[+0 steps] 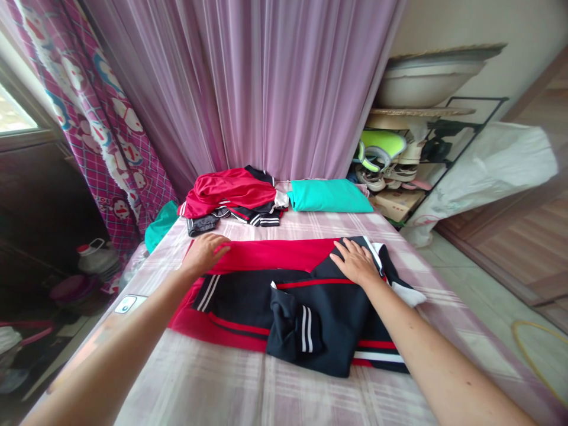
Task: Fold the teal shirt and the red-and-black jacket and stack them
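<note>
A red and black track jacket (pixel 248 302) with white stripes lies partly folded across the checked tablecloth before me. One black sleeve is doubled back over its middle, its striped cuff facing right. My left hand (pixel 206 254) rests on the red far edge at the left, fingers stretched out. On the black shoulder part at the far right, my right hand (pixel 355 260) lies flat with its fingers spread. The white-edged collar shows just beyond that hand. Neither hand grips the cloth.
A heap of red and black clothes (pixel 231 195) and a folded teal cloth (pixel 331 195) lie at the back of the checked surface (pixel 213 384). A phone (pixel 126 305) is by the left edge. A shoe rack (pixel 444 142) stands at right.
</note>
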The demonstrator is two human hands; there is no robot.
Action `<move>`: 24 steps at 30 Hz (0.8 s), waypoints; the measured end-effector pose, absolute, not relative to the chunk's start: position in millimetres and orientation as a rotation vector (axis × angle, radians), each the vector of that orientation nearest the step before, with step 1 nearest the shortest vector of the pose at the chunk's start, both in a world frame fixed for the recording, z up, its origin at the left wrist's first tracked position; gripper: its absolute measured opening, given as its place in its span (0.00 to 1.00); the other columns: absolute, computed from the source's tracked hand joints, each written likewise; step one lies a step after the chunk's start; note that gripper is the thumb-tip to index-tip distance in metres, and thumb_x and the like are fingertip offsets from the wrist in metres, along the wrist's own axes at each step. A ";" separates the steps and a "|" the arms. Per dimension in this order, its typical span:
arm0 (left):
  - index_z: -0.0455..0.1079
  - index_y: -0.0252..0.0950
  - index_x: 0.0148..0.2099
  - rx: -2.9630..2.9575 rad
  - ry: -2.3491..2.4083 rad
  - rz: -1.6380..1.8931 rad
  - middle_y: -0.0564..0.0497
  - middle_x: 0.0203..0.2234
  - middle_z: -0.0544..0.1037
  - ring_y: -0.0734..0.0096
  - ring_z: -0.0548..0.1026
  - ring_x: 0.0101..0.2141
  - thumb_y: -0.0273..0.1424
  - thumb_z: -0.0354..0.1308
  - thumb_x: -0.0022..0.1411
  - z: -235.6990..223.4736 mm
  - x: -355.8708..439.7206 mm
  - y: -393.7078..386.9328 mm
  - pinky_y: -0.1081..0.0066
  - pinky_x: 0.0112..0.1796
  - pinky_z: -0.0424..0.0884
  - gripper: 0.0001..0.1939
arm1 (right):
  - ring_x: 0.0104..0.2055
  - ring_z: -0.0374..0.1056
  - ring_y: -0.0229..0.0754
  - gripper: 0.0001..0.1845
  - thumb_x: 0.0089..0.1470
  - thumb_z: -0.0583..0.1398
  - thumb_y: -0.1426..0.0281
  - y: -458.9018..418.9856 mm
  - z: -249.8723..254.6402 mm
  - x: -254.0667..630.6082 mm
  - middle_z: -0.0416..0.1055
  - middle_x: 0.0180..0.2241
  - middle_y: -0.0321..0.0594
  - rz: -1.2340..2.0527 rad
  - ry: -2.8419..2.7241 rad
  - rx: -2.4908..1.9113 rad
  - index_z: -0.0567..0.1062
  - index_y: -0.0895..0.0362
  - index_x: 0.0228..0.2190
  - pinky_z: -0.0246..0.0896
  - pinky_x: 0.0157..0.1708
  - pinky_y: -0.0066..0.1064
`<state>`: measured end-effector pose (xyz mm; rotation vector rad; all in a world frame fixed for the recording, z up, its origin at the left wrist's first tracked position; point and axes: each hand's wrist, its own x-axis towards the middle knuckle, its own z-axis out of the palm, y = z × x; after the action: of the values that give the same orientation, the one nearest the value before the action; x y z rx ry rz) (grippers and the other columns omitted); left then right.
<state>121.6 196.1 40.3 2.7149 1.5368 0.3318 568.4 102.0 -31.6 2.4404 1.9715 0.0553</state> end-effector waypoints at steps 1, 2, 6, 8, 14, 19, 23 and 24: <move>0.75 0.41 0.52 2.747 1.399 0.269 0.46 0.50 0.79 0.57 0.73 0.52 0.44 0.48 0.66 38.4 125.9 193.8 0.59 0.55 0.64 0.21 | 0.69 0.47 0.50 0.34 0.64 0.42 0.51 101.8 -31.3 568.3 0.51 0.69 0.43 0.056 1.975 2.439 0.59 0.49 0.66 0.41 0.66 0.48; 0.75 0.42 0.51 2.753 1.321 0.213 0.46 0.49 0.80 0.57 0.74 0.51 0.44 0.50 0.65 36.0 128.4 191.6 0.59 0.54 0.65 0.20 | 0.69 0.48 0.50 0.34 0.64 0.42 0.51 101.7 -31.3 568.4 0.51 0.69 0.43 0.061 1.979 2.440 0.59 0.49 0.66 0.41 0.66 0.48; 0.78 0.42 0.44 2.697 1.297 0.128 0.46 0.42 0.81 0.59 0.76 0.44 0.41 0.51 0.64 28.5 121.2 184.6 0.62 0.49 0.68 0.17 | 0.69 0.48 0.51 0.33 0.64 0.42 0.51 101.3 -32.1 569.3 0.52 0.69 0.43 0.076 1.990 2.437 0.59 0.49 0.65 0.42 0.66 0.48; 0.78 0.41 0.40 2.673 1.294 0.103 0.46 0.38 0.81 0.61 0.76 0.41 0.40 0.50 0.64 28.3 113.7 183.1 0.64 0.46 0.68 0.16 | 0.69 0.49 0.51 0.33 0.64 0.42 0.51 101.0 -32.1 569.5 0.52 0.69 0.43 0.079 1.996 2.433 0.59 0.48 0.65 0.43 0.65 0.48; 0.77 0.39 0.37 2.562 1.582 -0.045 0.44 0.33 0.80 0.58 0.77 0.39 0.45 0.53 0.61 36.0 113.3 194.0 0.65 0.42 0.69 0.17 | 0.69 0.48 0.51 0.33 0.64 0.42 0.51 101.0 -31.6 569.1 0.52 0.69 0.43 0.079 1.995 2.434 0.59 0.49 0.65 0.42 0.65 0.47; 0.77 0.37 0.41 2.569 1.805 -0.112 0.40 0.37 0.81 0.51 0.78 0.42 0.46 0.51 0.64 42.1 141.2 198.1 0.60 0.45 0.70 0.21 | 0.69 0.48 0.51 0.33 0.64 0.43 0.52 102.0 -31.8 568.1 0.51 0.69 0.42 0.063 1.977 2.448 0.59 0.49 0.65 0.42 0.66 0.48; 0.76 0.35 0.48 2.692 1.672 0.126 0.39 0.45 0.79 0.54 0.77 0.47 0.40 0.45 0.68 32.6 162.6 193.4 0.59 0.50 0.69 0.22 | 0.69 0.47 0.51 0.33 0.64 0.43 0.52 99.8 -27.7 564.8 0.51 0.69 0.43 0.058 1.974 2.446 0.59 0.49 0.65 0.41 0.66 0.47; 0.75 0.35 0.50 2.691 1.612 0.166 0.39 0.47 0.78 0.55 0.76 0.49 0.40 0.44 0.69 27.0 164.7 193.3 0.60 0.52 0.68 0.22 | 0.69 0.47 0.50 0.33 0.65 0.43 0.52 99.0 -26.1 563.9 0.51 0.69 0.43 0.053 1.969 2.447 0.59 0.50 0.66 0.41 0.66 0.47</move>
<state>164.7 193.3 27.0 2.6906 1.6125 0.1660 563.9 99.0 -26.1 2.4472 1.9690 0.0532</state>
